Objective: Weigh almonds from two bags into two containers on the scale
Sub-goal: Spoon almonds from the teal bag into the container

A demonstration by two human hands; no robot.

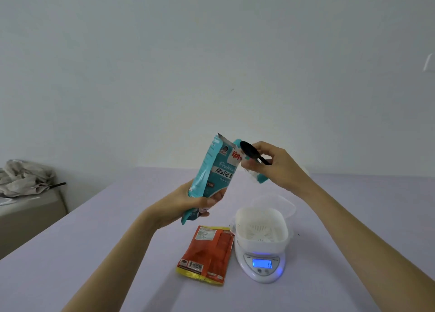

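Note:
My left hand (188, 203) grips the lower part of a teal roasted-almond bag (216, 170), held upright above the table with its top torn open. My right hand (275, 165) holds a black spoon (250, 151) at the bag's mouth and also pinches a torn teal strip (260, 178) of the bag. A white slotted container (261, 227) sits on a white digital scale (262, 264) whose blue display is lit. An orange-and-yellow bag (207, 253) lies flat on the table, left of the scale.
A clear plastic container (282, 204) stands right behind the scale. The table (94, 253) is covered in pale lilac. At the far left a low unit (30, 208) carries crumpled grey cloth (23, 177). A plain wall is behind.

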